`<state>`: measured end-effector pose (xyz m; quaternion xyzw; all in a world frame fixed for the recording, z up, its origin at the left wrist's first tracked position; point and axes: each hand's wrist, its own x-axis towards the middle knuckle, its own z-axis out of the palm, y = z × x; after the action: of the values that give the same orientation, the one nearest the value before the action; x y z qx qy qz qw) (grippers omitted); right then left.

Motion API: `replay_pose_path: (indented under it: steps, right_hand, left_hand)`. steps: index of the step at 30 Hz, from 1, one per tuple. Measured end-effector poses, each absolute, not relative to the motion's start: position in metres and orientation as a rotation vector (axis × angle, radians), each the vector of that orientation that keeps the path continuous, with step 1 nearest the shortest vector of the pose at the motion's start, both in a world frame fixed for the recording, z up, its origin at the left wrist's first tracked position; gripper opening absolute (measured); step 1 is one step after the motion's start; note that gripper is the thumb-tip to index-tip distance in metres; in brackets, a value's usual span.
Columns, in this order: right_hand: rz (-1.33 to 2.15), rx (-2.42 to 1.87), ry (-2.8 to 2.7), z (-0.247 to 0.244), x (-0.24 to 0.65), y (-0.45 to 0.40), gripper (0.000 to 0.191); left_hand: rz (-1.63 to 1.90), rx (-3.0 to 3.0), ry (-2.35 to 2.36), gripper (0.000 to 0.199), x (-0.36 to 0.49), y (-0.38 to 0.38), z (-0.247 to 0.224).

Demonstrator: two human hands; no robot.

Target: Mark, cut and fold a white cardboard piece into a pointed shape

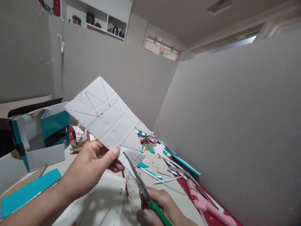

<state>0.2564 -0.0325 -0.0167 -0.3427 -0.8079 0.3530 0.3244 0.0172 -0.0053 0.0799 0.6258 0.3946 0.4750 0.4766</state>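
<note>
My left hand pinches the lower edge of a white cardboard sheet, thumb on top and fingers beneath. Dark pencil lines form triangles near its upper end, and the lower right end has pointed, cut shapes. In my right hand is a pair of scissors with a green handle. Their blades lie along a line at the sheet's lower end, close to my left thumb. Part of the right hand's grip is hidden below the frame.
A pink glue gun lies at the right table edge near cardboard offcuts. A red pencil rests on the table below the sheet. Teal and white box pieces stand at left, with a flat teal strip in front.
</note>
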Motion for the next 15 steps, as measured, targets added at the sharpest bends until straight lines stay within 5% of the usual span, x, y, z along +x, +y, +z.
replay_pose_path:
  steps: [15]
  right_hand:
    - [0.779, -0.927, -2.177, -0.026, 0.266, -0.038, 0.052]
  left_hand:
    - [1.195, 1.496, 0.905, 0.026, 0.018, -0.009, 0.08]
